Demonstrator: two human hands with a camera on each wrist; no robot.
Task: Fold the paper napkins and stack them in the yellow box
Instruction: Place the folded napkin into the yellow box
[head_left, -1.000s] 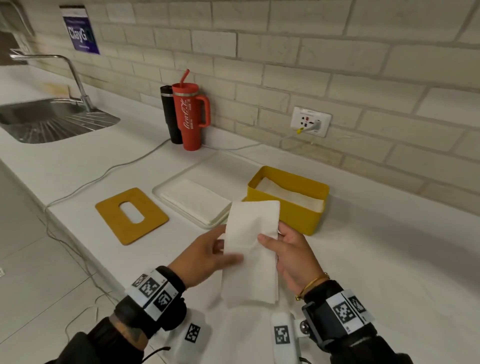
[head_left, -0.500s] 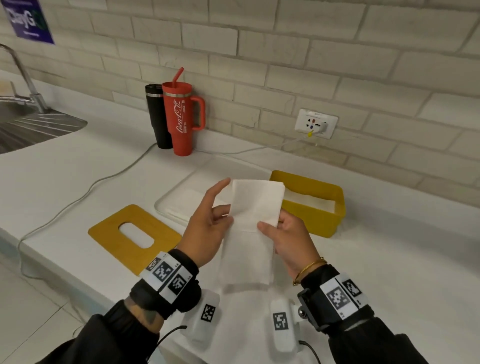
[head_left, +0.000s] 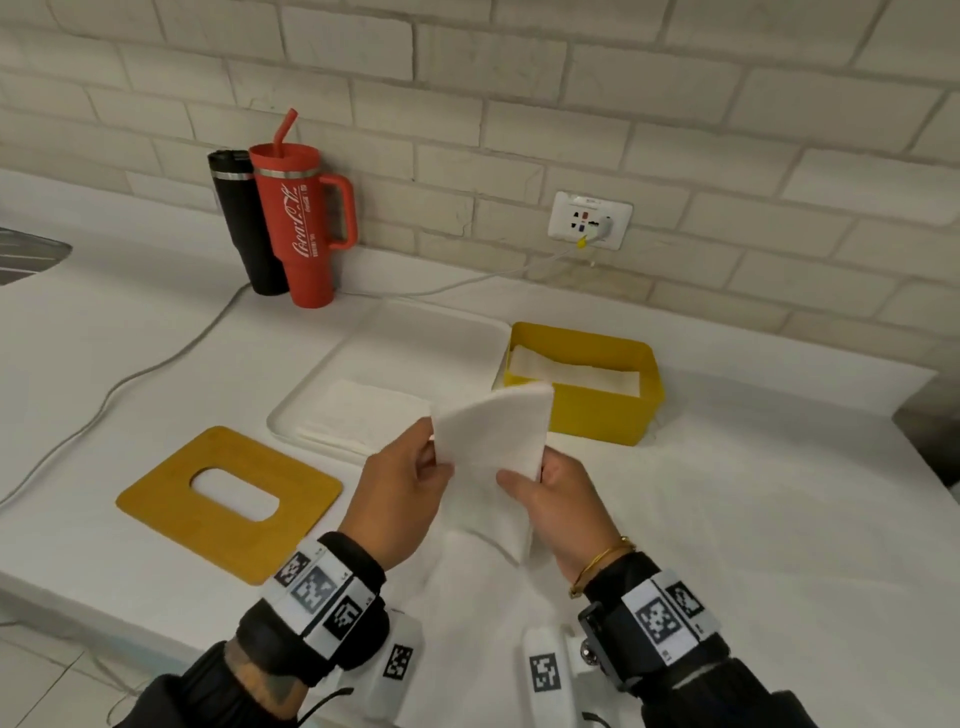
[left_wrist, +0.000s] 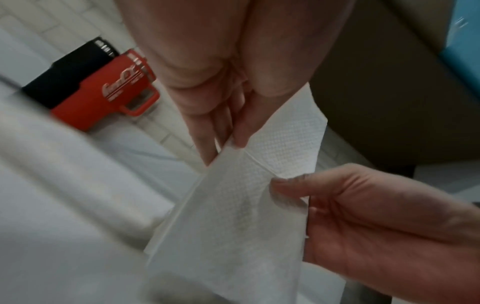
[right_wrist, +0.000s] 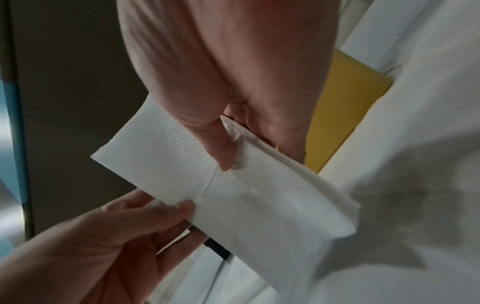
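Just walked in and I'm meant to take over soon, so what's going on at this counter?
A person is folding a white paper napkin in mid-air above the counter. The left hand pinches its left edge and the right hand grips its right edge. Behind it, the yellow box already holds folded napkins. A white tray beside the box holds more napkins, and the box's yellow lid lies flat to the left.

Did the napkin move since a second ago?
Yes. The napkin folded over toward the yellow box; its top now bends down.
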